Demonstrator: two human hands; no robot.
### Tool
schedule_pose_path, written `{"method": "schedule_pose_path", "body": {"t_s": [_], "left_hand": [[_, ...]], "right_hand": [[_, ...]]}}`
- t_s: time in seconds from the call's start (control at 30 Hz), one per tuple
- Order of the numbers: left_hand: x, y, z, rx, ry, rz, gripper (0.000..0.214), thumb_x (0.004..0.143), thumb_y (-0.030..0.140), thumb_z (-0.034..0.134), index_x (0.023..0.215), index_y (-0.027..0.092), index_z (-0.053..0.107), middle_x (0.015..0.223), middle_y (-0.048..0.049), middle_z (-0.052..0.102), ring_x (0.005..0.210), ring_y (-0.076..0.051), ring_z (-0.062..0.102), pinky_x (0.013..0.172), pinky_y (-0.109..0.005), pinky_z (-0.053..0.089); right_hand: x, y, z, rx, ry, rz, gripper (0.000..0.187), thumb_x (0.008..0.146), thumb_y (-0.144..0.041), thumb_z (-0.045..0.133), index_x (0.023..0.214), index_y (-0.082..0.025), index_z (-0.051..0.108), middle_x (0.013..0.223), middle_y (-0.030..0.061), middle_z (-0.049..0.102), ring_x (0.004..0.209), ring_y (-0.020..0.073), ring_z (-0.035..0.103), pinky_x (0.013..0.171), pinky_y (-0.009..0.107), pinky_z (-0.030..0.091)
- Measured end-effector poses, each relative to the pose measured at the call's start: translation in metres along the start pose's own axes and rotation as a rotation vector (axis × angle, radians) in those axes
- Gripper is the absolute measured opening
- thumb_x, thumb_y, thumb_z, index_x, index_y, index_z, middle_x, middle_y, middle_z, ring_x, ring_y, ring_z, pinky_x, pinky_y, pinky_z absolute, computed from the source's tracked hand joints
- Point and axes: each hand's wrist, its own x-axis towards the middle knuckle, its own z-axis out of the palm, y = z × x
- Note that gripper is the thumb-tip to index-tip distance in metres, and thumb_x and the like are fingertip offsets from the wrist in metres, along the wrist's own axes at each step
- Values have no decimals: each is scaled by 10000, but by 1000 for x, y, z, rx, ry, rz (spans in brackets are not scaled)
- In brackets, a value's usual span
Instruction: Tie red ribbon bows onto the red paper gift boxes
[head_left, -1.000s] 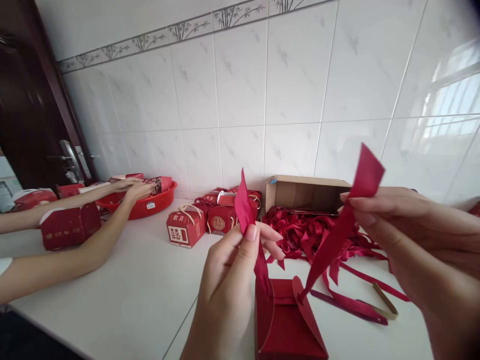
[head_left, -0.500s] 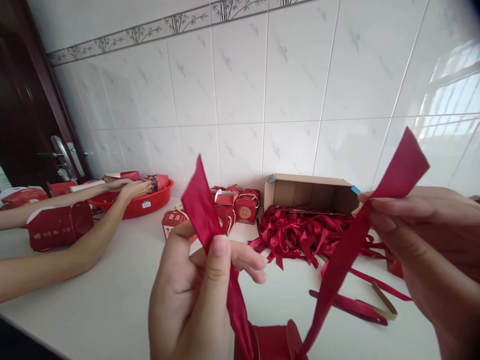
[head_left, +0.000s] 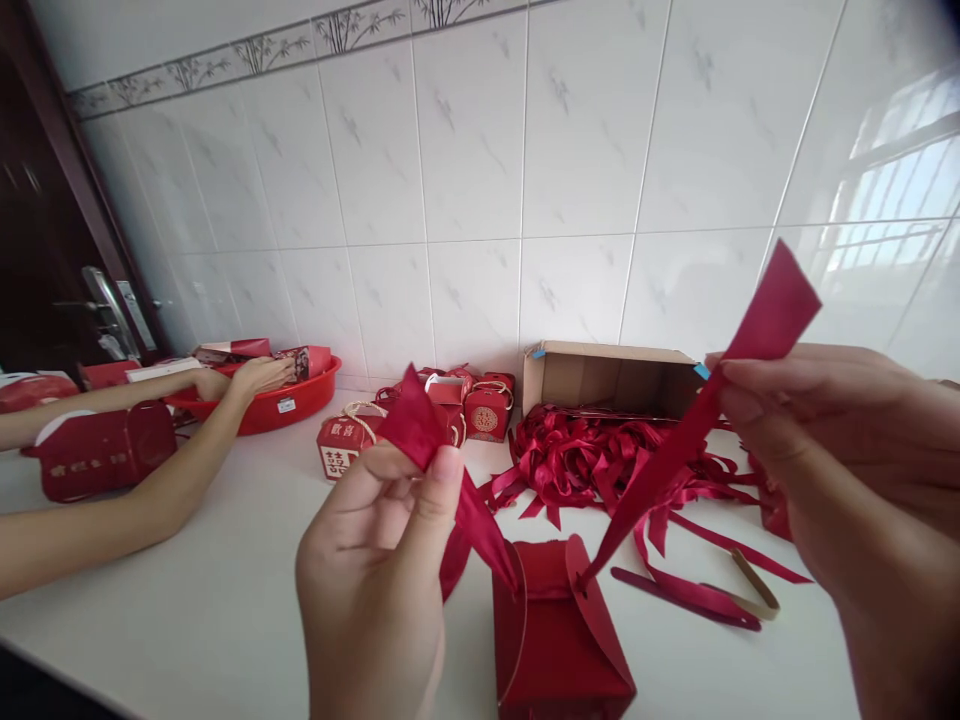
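A small red gift box [head_left: 566, 640] with curved top flaps stands on the table in front of me. A dark red satin ribbon [head_left: 652, 495] passes through holes in its two side flaps. My left hand [head_left: 382, 550] pinches one ribbon end between thumb and index finger, left of the box. Higher up on the right, my right hand [head_left: 832, 450] pinches the other end, its slanted tip sticking up past the fingers. Both ribbon lengths run down from my hands to the box.
Behind lies a heap of red ribbons [head_left: 585, 460] before an open cardboard box [head_left: 607, 380]. Several finished-looking red boxes [head_left: 491, 408] stand by the tiled wall. At left, a co-worker's arms [head_left: 172, 480] reach into a red basin [head_left: 300, 400]. A strip tool [head_left: 754, 590] lies at right.
The red gift box has come further into view, higher in the picture. My left hand's grip is nearer the ribbon's tip, and my right hand has shifted slightly left.
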Motion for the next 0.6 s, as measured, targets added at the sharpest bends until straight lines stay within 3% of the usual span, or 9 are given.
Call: {"method": "schedule_pose_path", "body": {"t_s": [0.1,0.23,0.4,0.6], "left_hand": [[3,-7,4,-7,20,-29,173,762,306,713,905,227,657,615,59,575,592,-77,557,617,-189,470],[7,-14,8,-16,53,-49,150,730,303,734,811,212,647,636,51,601,612,-86,573,630,-197,476],[11,-13,7,-45,105,-25,142,718,287,746,793,204,659,663,54,631,665,-88,596,702,-211,486],[13,-10,5,-96,146,-42,154,713,252,760,842,211,686,698,51,642,718,-95,604,726,-225,477]], "right_hand": [[0,-4,4,-1,-42,4,185,759,-149,692,895,-270,729,894,9,696,759,173,658,682,317,532],[4,0,8,72,-110,-24,265,766,-103,673,927,-306,729,915,-21,706,812,170,676,688,299,577],[5,4,6,57,-89,-5,299,759,-92,682,948,-320,725,928,-37,712,848,168,680,745,304,587],[6,5,3,26,-72,2,282,765,-104,682,944,-316,730,883,-26,714,795,164,683,701,304,589]]}}
